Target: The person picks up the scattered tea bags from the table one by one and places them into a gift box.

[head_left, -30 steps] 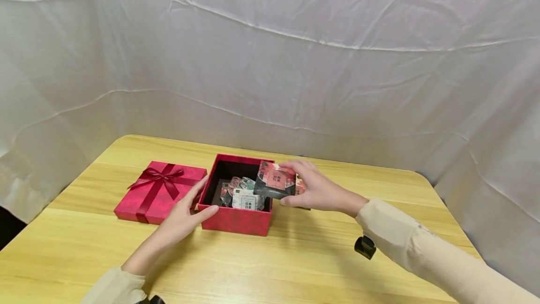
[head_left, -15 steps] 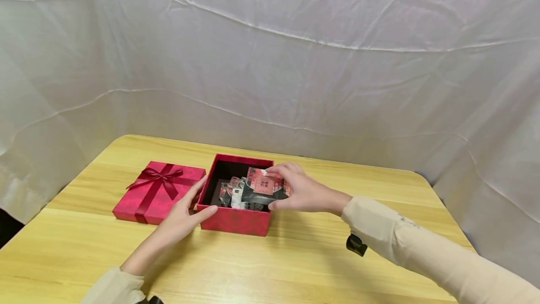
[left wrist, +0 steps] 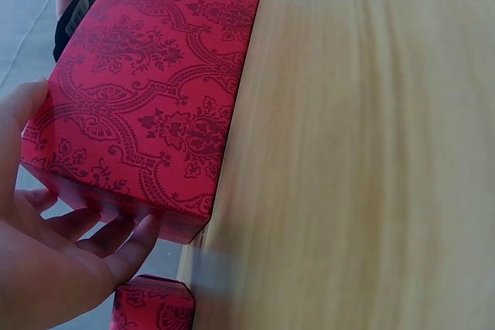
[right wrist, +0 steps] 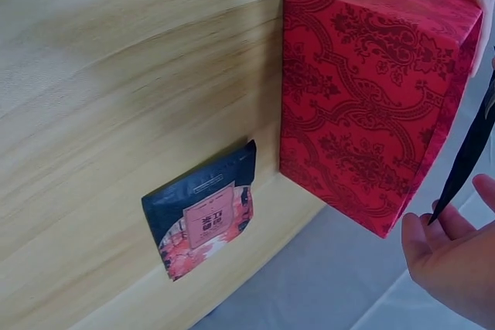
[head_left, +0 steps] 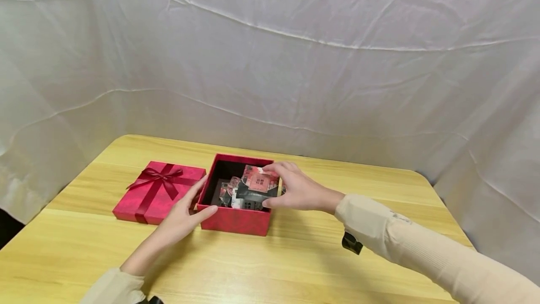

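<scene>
A red patterned gift box [head_left: 234, 221], lidless, stands mid-table with several small tea sachets [head_left: 225, 194] in its dark inside. My left hand [head_left: 181, 219] holds its near left corner, thumb at the front rim and fingers against the left wall, as the left wrist view [left wrist: 69, 260] confirms. Over the box's right part, my right hand [head_left: 297, 189] pinches a black-and-red tea sachet [head_left: 258, 183] by its right side. From the right wrist, that sachet [right wrist: 468, 152] appears edge-on at the box opening. Another such sachet [right wrist: 205, 214] lies on the table right of the box, mostly hidden by my hand in the head view.
The red box lid [head_left: 160, 191] with a ribbon bow lies left of the box. All of this is on a light wooden table [head_left: 236, 271]. A pale cloth curtain [head_left: 270, 69] hangs behind and at both sides.
My right hand has carried the pinched sachet leftward from above the box's right rim to over its inside. My left hand keeps its place on the box corner.
</scene>
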`<state>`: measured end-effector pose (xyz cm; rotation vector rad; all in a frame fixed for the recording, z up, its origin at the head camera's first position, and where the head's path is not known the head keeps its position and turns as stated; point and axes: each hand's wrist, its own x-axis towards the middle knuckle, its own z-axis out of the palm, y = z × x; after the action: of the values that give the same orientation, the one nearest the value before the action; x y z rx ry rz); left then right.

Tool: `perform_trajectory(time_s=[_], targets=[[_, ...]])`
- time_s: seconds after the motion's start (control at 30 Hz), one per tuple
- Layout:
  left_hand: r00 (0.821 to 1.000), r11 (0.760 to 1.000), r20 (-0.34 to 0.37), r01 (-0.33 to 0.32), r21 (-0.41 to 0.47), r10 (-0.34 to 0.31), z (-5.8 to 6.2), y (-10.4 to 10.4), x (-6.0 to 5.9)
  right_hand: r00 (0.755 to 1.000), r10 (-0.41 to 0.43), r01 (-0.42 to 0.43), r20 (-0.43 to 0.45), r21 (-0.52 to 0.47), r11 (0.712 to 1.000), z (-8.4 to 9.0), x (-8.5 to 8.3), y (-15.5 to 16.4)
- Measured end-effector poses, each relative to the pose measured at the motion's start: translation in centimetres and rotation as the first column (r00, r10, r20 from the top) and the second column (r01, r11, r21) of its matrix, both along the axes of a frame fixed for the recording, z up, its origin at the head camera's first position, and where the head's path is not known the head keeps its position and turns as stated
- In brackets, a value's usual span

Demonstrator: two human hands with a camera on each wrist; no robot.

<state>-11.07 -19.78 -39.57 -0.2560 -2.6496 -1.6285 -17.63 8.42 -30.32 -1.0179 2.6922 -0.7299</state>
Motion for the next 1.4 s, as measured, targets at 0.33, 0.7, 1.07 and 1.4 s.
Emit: perform_trajectory(time_s=[0.33,0.7,1.07,1.4], targets=[[1.000,1.000,-0.001,-0.003,-0.005,0.003,0.0,0.0,0.0,1.000,-0.022,0.022,0.011,0.025,0.999,0.6,-0.1,-1.6],[1.000,1.000,0.003,0.002,0.000,-0.002,0.0,0.1,0.0,1.000,-0.005,0.005,0.010,0.008,1.000,0.0,-0.4,-2.6],[1.000,1.000,-0.011,0.014,0.023,-0.014,0.1,0.0,0.1,1.000,-0.003,0.003,-0.005,-0.009,1.000,-0.6,-0.7,-3.0],[1.000,1.000,-0.021,0.004,0.023,-0.003,-0.3,-0.1,-0.2,1.000,-0.005,0.004,-0.020,-0.047,0.999,-0.9,-1.1,-2.5]])
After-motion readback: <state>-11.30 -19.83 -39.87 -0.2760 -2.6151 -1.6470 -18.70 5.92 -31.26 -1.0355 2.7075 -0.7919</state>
